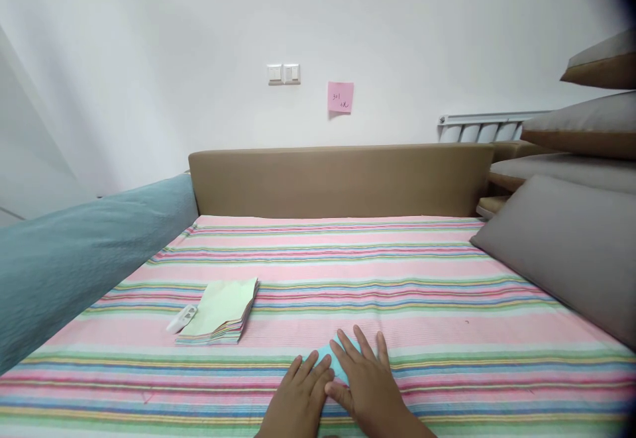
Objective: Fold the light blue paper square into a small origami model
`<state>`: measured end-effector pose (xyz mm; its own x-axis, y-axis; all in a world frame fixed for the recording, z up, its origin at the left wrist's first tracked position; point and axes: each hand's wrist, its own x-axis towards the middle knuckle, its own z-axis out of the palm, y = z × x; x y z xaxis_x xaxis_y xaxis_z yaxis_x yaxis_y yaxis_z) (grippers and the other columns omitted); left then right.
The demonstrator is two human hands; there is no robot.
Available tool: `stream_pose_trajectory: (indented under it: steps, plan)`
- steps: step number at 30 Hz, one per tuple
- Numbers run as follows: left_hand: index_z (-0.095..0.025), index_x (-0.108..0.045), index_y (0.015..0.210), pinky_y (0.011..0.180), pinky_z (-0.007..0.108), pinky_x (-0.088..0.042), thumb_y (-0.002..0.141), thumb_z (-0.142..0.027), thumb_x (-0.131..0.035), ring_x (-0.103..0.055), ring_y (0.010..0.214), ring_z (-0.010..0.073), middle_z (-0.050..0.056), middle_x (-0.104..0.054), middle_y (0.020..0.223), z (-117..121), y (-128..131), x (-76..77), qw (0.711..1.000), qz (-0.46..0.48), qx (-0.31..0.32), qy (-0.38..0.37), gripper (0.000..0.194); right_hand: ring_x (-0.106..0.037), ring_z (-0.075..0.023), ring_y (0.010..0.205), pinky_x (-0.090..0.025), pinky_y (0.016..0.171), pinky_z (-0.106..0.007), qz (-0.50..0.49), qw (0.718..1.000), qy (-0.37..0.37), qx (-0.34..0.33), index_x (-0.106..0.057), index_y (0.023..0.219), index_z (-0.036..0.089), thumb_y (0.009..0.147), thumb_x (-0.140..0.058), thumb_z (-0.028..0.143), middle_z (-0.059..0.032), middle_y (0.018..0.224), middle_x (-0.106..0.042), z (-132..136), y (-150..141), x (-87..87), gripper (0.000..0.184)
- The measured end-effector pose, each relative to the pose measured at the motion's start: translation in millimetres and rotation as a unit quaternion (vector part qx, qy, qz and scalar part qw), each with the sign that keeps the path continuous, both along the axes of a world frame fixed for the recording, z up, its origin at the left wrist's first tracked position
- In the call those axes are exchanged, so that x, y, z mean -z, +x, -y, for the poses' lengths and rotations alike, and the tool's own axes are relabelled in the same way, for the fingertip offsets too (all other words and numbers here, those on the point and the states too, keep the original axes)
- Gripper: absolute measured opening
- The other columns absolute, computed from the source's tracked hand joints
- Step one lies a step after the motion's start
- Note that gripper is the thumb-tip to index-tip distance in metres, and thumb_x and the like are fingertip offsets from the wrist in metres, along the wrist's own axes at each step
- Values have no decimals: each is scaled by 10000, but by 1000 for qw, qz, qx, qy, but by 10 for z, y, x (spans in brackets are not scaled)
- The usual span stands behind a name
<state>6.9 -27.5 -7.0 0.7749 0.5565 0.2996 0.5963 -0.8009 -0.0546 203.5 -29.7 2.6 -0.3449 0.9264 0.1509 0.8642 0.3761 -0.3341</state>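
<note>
A light blue sheet of paper (340,373) lies on the striped cloth, mostly covered by both hands, so its full shape is hidden. My left hand (299,395) rests flat on its left part with the fingers stretched forward. Over the right part, my right hand (368,382) lies palm down, fingers spread and thumb reaching toward the left hand. Neither hand grips anything. To the left of the hands is a stack of coloured paper (218,309), pale green on top. A small white object (182,319), perhaps a glue or correction-tape dispenser, touches the stack's left edge.
The striped cloth (422,332) covers a wide seat with a brown backrest (342,183) behind it. A blue-covered armrest (99,242) borders the left. Grey cushions (571,246) pile up on the right. A pink note (340,97) and switches (283,74) are on the wall.
</note>
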Motion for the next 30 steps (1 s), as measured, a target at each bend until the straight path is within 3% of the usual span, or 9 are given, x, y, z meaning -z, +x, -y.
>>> stream_pose_trajectory:
  steps: [6,16,22,24,28,30]
  plan:
    - [-179,-390,1323,994,440,-364,755,-742,-416,-416,1234,315,101,-443,1362,12,16,-48,999,-33,-14,-31,799,-167,-370,1342,-62,1030,-692,20,1000,-8,20,-349,1370,277,863,-241,637,3,1448,-265,35,93,10,631]
    - [-184,-397,1313,997,438,-370,750,-726,-457,-411,1238,322,103,-438,1364,1,1,-21,1000,-23,-9,-11,783,-178,-346,1344,-102,1052,-646,59,995,-25,79,-343,1369,292,846,-266,663,-18,1454,-240,111,420,131,646]
    - [-215,-355,1342,997,452,-366,721,-683,-549,-408,1240,317,82,-419,1383,-20,-15,49,999,-28,-15,-11,802,-202,-347,1340,-129,1079,-590,72,981,44,175,-482,1295,169,825,-263,696,-105,1443,-277,72,461,26,739]
    - [-221,-350,1347,998,434,-363,724,-692,-536,-417,1235,306,78,-443,1367,-28,-18,68,1000,-10,-6,10,804,-221,-320,1341,-138,1085,-582,61,986,69,136,-411,1342,189,866,-248,640,-67,1444,-288,48,416,-22,676]
    - [-187,-412,1300,970,390,-385,743,-727,-464,-469,1191,287,76,-496,1323,-40,-13,75,997,-7,2,71,778,-265,-269,1333,-176,1080,-583,35,998,48,-23,-328,1376,277,935,-202,507,5,1441,-305,15,231,-63,513]
    - [-164,-444,1266,950,379,-400,750,-729,-450,-485,1174,285,78,-506,1313,-44,-14,69,995,-18,2,94,765,-257,-278,1335,-169,1072,-600,25,998,30,-50,-331,1372,294,939,-202,494,10,1438,-315,4,145,-57,493]
